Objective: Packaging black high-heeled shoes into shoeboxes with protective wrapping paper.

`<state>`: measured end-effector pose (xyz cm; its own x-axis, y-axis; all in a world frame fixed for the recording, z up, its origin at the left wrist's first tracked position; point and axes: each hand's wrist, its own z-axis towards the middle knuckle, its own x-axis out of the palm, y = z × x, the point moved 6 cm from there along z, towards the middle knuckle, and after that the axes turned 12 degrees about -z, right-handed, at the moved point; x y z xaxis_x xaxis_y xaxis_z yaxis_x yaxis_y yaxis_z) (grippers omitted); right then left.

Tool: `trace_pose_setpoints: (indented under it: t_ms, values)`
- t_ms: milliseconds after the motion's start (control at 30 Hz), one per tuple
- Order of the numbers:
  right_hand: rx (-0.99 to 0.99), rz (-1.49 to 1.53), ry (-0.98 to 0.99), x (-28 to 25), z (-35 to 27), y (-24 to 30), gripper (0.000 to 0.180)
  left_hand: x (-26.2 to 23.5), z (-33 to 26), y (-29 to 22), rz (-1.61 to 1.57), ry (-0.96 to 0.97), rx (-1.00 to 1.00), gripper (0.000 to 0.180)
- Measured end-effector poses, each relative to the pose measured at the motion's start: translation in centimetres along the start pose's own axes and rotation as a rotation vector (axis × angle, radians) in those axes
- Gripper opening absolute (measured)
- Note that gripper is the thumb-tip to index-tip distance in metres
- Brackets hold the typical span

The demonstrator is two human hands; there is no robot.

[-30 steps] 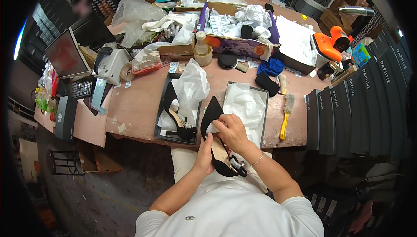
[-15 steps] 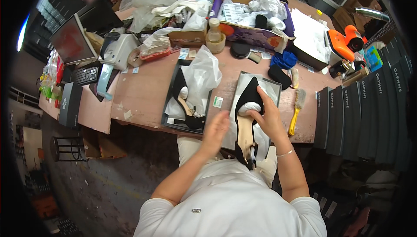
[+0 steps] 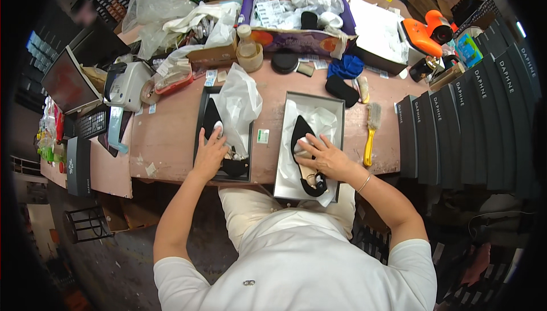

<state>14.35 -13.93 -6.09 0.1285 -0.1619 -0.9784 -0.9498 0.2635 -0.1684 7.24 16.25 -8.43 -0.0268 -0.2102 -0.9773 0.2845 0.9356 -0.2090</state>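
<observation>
Two shallow dark boxes lie side by side at the table's near edge. In the left box [image 3: 199, 103] lies a black pointed shoe [image 3: 212, 113] with white stuffing, beside crumpled white tissue paper [image 3: 239, 97]. My left hand [image 3: 211, 154] rests over the middle of that shoe, fingers apart, hiding part of it. The right box [image 3: 341, 118], lined with white paper, holds a matching black shoe [image 3: 298, 129], toe pointing away from me. Across its middle lies my right hand [image 3: 330, 158], fingers spread, touching the shoe without wrapping round it.
A yellow-handled brush [image 3: 370, 140] lies right of the boxes, near a row of standing dark shoe boxes [image 3: 441, 134]. Behind are a bottle [image 3: 245, 40], a purple carton [image 3: 285, 41] of paper, and a blue cloth [image 3: 345, 67]. A label printer [image 3: 124, 86] and monitor [image 3: 71, 80] stand left.
My right hand has lowered the shoe it held into the right box and its fingers have spread. My left hand has moved left onto the other shoe. The view has shifted right.
</observation>
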Motion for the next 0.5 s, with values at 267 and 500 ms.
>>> trace_pose_setpoints:
  t_ms: [267,500]
  values:
    - [-0.004,0.381,-0.187,-1.3,1.8,-0.7,0.041,-4.8,-0.7,2.4,-0.302,-0.217,-0.025,0.04]
    - [0.373,1.133,-0.433,-14.2,-0.2,-4.0,0.015,-18.0,-0.5,-3.2,-1.047,-0.528,-0.242,0.013]
